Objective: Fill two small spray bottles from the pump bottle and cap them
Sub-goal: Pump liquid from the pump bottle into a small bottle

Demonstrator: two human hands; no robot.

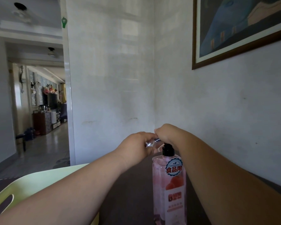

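Observation:
A tall clear pump bottle (169, 189) of pink liquid with a black collar stands upright on the dark table, near the bottom centre. My right hand (166, 133) sits curled over the top of its pump head, which is hidden under the hand. My left hand (136, 145) grips a small clear spray bottle (150, 143), tilted on its side, with its open end right beside the pump nozzle. Only one small bottle shows; no cap is in view.
A pale green tray (23, 187) with a handle slot lies at the lower left, partly under my left forearm. The dark table (133, 192) meets a white wall on the right, where a framed picture (240, 28) hangs. A doorway opens at the left.

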